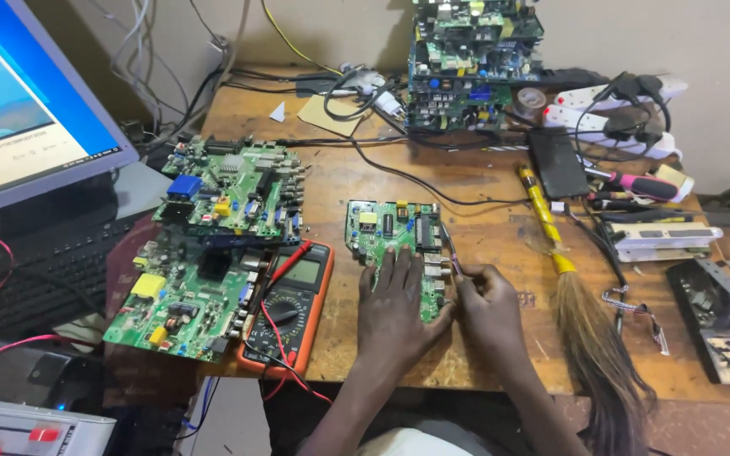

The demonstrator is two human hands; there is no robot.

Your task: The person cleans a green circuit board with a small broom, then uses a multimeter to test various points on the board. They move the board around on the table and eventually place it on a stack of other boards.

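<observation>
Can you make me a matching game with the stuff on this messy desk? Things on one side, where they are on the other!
Things:
1. Left hand
2. Multimeter
3. Small broom
4. Monitor

Places:
A. far left, screen lit
B. right of the hands
C. flat on the small circuit board
D. between the boards, orange-edged

Pairs: 1-C, 2-D, 3-B, 4-A

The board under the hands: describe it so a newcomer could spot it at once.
On the wooden bench, right of the orange multimeter, lies a small green circuit board. The left hand rests flat on it. Unlike the boards stacked at left, it lies alone.
</observation>
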